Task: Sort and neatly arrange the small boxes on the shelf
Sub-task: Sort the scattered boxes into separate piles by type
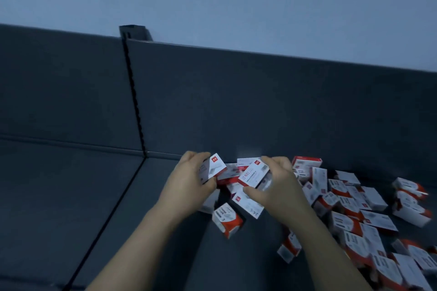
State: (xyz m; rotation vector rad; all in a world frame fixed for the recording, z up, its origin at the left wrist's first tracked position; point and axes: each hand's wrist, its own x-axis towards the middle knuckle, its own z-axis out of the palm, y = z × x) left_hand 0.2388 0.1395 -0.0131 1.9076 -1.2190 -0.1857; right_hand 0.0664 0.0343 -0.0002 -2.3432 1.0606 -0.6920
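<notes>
Both arms are stretched out over the shelf [236, 267]. A small box [214, 168] is gripped by the left hand [189, 181], a second box [253, 174] by the right hand [277, 186], beside the pile [350, 198]

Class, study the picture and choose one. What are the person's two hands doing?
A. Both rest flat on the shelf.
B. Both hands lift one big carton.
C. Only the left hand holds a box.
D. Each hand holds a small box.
D: the left hand holds a small box and the right hand holds a second box, at the left edge of the loose pile.
</notes>
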